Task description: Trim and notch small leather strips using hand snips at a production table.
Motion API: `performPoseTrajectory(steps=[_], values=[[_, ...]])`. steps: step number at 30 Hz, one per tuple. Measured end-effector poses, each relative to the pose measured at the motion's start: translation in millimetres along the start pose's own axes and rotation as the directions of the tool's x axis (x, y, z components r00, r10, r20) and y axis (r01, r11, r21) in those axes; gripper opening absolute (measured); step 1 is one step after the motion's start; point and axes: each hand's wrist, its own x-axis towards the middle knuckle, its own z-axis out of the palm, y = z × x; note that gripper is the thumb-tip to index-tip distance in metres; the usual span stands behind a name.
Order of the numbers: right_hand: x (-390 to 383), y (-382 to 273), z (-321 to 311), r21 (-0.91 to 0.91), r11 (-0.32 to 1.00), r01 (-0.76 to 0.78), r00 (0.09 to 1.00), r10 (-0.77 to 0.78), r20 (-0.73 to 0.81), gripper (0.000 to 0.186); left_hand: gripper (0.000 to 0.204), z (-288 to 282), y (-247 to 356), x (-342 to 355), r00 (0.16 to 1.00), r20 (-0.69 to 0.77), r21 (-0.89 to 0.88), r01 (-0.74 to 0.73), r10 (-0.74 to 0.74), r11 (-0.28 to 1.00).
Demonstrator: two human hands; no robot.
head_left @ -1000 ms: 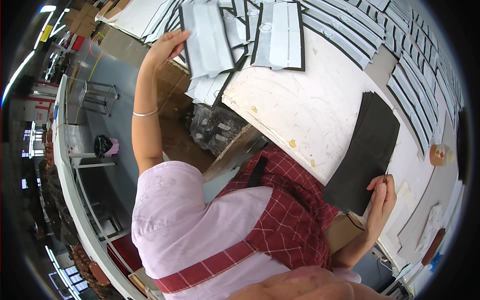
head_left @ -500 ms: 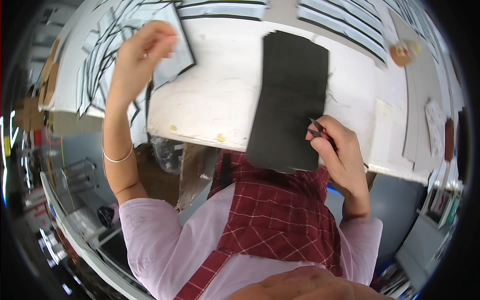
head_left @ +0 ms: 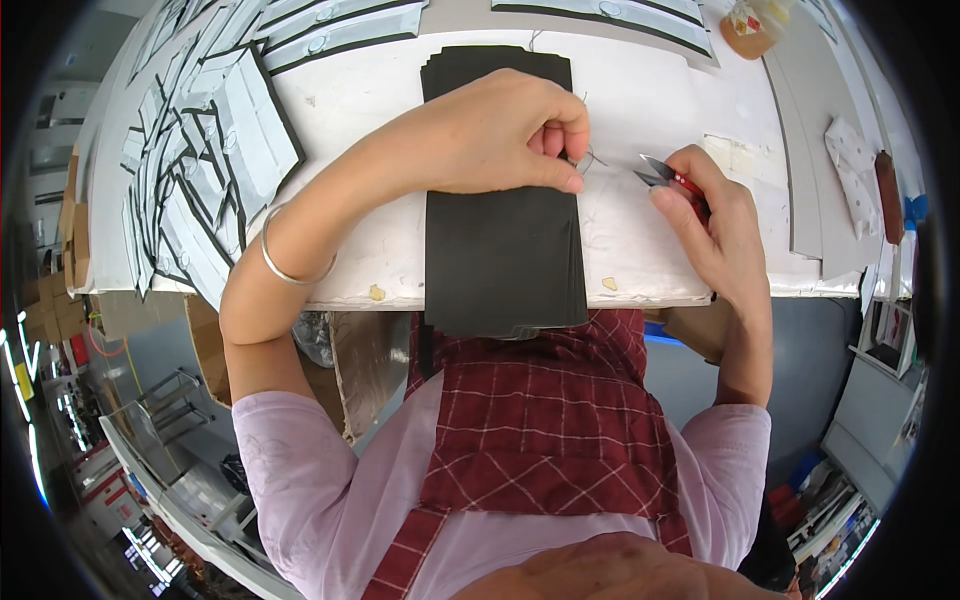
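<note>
A stack of black sheets (head_left: 505, 260), fabric or leather-like, lies lengthwise on the white table, its near end over the front edge. My left hand (head_left: 510, 135) reaches across the stack, thumb and fingers bent together at its right edge. What they pinch, if anything, is too small to tell; thin dark loose threads (head_left: 592, 157) stick out just beside the fingertips. To the right of the stack, my right hand (head_left: 715, 215) is closed round red-handled thread snips (head_left: 688, 184). Their two pointed blades stand apart, aimed left toward the threads, touching nothing.
Pale panels with black edging (head_left: 215, 150) lie heaped at the left of the white table (head_left: 380, 240). More edged strips (head_left: 610, 12) line the far side. At the right are a jar of amber liquid (head_left: 750, 30), grey boards (head_left: 815, 170) and a brown-handled tool (head_left: 888, 198).
My left hand has come from the panel heap at left over to the stack's right edge. My right hand with the snips has moved off the stack, to the right and farther away.
</note>
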Motion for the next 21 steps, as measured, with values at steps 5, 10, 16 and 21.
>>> performPoseTrajectory(steps=[5,10,16,21], values=[[3,3,10,-0.098,0.993,0.063,0.998,-0.062,0.015,0.030,0.013,10,-4,-6,0.995,-0.087,0.077,-0.048,0.055,0.996],[6,-1,11,-0.129,0.984,0.124,0.992,-0.119,0.050,0.031,0.015,8,-12,-6,0.987,-0.147,-0.141,0.045,-0.066,0.989],[7,-7,10,-0.173,0.976,0.134,0.988,-0.118,0.100,0.032,0.015,13,-6,-8,0.994,-0.102,0.014,-0.027,0.028,1.000],[13,-14,17,-0.233,0.942,0.242,0.967,-0.216,0.131,0.034,0.015,9,-12,-8,0.994,-0.085,-0.165,0.058,-0.072,0.985]])
